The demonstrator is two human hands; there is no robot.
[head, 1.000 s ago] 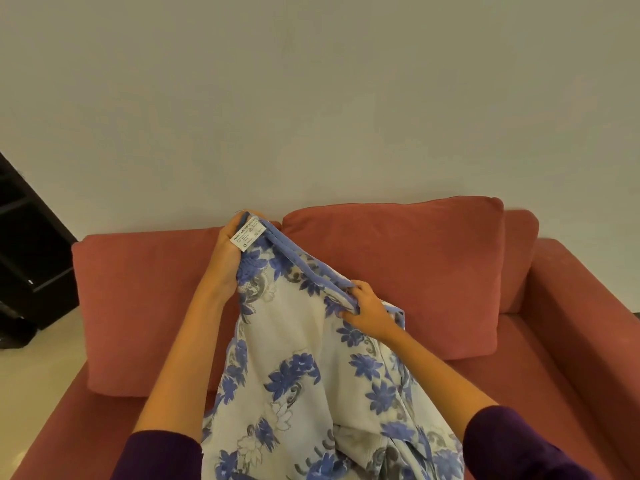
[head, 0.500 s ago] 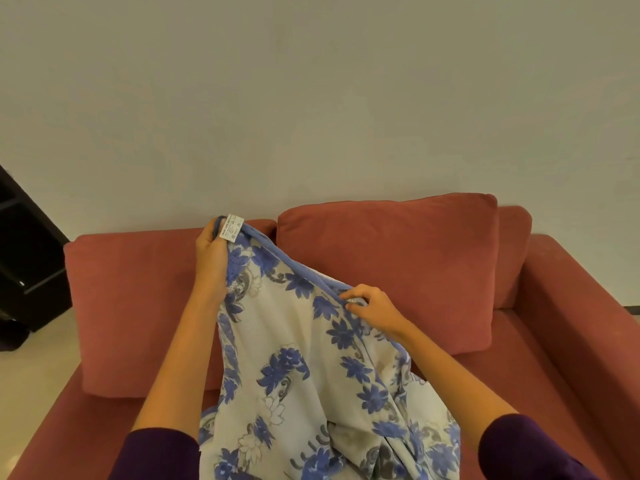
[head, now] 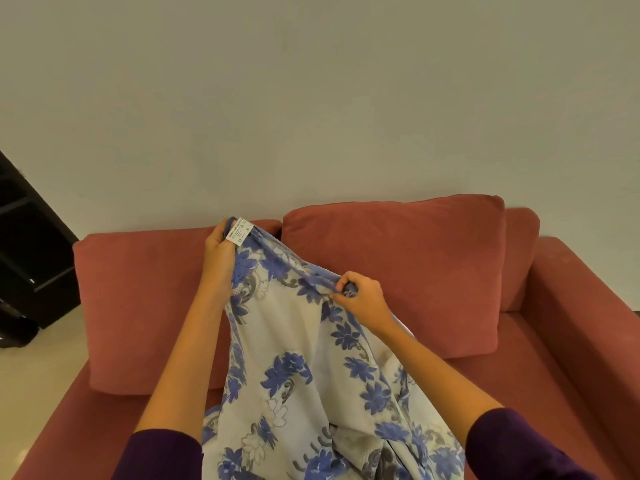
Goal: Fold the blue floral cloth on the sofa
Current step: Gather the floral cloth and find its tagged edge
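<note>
The blue floral cloth (head: 298, 368), white with blue flowers and a blue hem, hangs in front of me above the red sofa (head: 571, 393). My left hand (head: 219, 258) grips its top corner, where a white care label (head: 239, 233) sticks up. Lower and to the right, my right hand (head: 360, 297) pinches the blue hem between thumb and curled fingers. The hem runs taut and sloping between the two hands. The cloth's lower part bunches at the bottom of the view, over the seat.
Two red back cushions stand behind the cloth, a lower one on the left (head: 138, 306) and a taller one on the right (head: 415, 271). The sofa's right arm (head: 588, 306) rises at the right. A dark shelf unit (head: 27, 258) stands at the far left on pale floor.
My right hand has slid along the blue hem to the right, away from my left hand, and the stretch of hem between them has lengthened. My left hand keeps the labelled corner.
</note>
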